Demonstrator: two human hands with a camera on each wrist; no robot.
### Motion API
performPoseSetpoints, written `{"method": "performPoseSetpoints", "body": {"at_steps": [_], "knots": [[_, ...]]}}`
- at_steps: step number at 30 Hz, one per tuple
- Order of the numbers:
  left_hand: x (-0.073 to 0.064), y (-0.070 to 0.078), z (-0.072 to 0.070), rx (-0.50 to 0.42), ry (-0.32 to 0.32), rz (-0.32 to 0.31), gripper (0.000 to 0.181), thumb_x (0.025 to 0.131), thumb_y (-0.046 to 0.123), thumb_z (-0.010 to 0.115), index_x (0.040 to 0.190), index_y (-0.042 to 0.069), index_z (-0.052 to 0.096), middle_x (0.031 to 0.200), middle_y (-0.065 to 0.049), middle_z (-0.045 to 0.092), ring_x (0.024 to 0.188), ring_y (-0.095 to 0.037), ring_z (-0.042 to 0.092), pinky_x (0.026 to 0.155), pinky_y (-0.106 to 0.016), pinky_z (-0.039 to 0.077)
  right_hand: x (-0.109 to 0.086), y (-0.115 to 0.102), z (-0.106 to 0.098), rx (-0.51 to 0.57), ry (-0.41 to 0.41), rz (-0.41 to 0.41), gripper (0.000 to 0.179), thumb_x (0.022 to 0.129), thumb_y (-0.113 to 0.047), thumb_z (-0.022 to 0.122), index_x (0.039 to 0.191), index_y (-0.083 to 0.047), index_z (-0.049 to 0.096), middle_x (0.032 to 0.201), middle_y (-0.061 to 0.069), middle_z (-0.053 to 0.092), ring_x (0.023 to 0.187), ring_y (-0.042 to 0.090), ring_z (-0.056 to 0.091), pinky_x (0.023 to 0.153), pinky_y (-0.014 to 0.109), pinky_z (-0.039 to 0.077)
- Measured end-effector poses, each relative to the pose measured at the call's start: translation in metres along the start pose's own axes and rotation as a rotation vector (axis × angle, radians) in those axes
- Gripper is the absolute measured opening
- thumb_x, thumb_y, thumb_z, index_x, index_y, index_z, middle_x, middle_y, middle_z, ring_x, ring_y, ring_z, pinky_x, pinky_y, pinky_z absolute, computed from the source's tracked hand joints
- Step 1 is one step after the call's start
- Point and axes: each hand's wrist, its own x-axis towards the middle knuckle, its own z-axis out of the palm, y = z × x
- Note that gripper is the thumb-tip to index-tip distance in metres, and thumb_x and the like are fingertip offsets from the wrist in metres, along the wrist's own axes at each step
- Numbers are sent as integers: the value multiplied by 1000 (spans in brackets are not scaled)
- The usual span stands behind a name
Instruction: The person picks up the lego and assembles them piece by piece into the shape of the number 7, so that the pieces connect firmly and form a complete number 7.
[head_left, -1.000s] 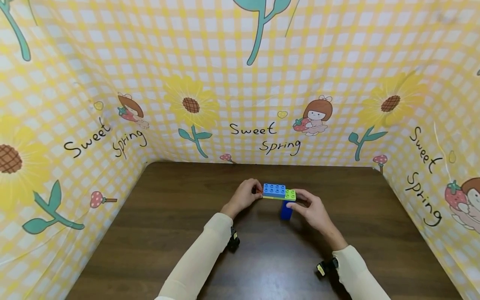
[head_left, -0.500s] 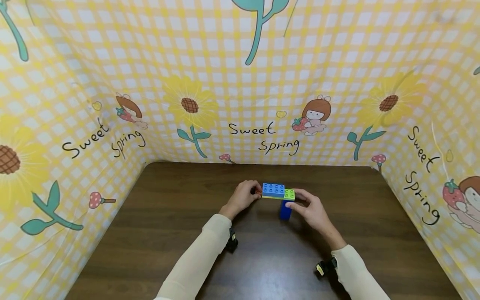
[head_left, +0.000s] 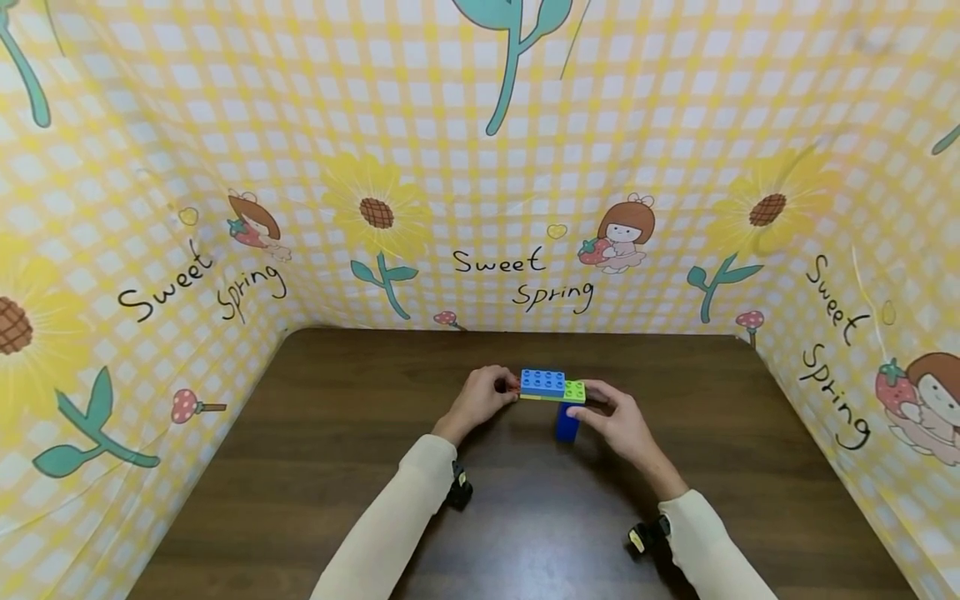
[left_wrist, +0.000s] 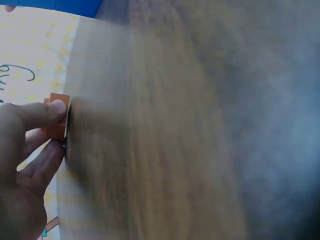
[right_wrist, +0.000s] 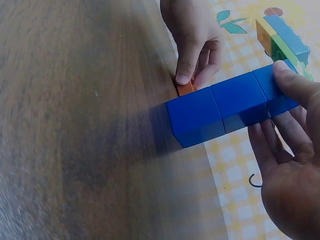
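Note:
In the right wrist view, a column of three dark blue toy building bricks (right_wrist: 215, 112) stands on the table. My right hand (head_left: 618, 425) grips its top brick, thumb on one side and fingers on the other. Across the column's top runs a flat layer in yellow (right_wrist: 264, 35) and bright green (head_left: 574, 392), bearing a lighter blue brick (head_left: 542, 382) with studs up. This layer juts out to the left beyond the column. My left hand (head_left: 480, 400) pinches an orange brick (left_wrist: 59, 116) between thumb and fingers, low at the tabletop, left of the column.
The brown wooden table (head_left: 337, 533) is enclosed at the back and sides by a yellow checked cloth (head_left: 450, 183) printed with flowers. Small black devices sit at the left wrist (head_left: 459, 487) and right wrist (head_left: 647, 537).
The head view has shifted slightly, so everything appears a little farther left. Both hands and the bricks keep their places relative to one another.

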Motion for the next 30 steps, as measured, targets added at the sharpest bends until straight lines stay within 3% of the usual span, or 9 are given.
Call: {"method": "performPoseSetpoints", "body": {"at_steps": [7, 14, 20, 30], "knots": [[-5, -3, -7, -145, 67, -22, 9, 95, 10, 81, 104, 13, 78, 108, -6, 75, 97, -20, 73, 87, -37, 62, -1, 0, 0, -1, -1, 7, 44, 95, -18, 83, 134, -6, 69, 127, 17, 76, 109, 1, 68, 91, 15, 55], [-7, -1, -33, -262, 170, -60, 12, 93, 12, 84, 104, 14, 81, 106, -7, 80, 92, -17, 75, 82, -30, 63, 0, 2, 1, -8, 1, 3, 44, 95, -19, 82, 135, -6, 69, 127, 17, 76, 110, 0, 67, 92, 15, 55], [-6, 15, -65, -348, 260, -43, 13, 90, 14, 87, 102, 13, 82, 105, -8, 80, 92, -20, 75, 80, -28, 62, 0, 2, 1, 3, 2, 1, 43, 95, -18, 82, 135, -6, 69, 127, 17, 76, 109, 1, 68, 92, 16, 55], [-11, 43, -103, -414, 311, 32, 17, 90, 8, 86, 105, 7, 80, 106, -14, 76, 92, -34, 72, 76, -22, 59, -1, 5, 1, 2, 8, 7, 42, 95, -19, 82, 134, -7, 70, 126, 16, 76, 108, 1, 67, 92, 17, 55]]}}
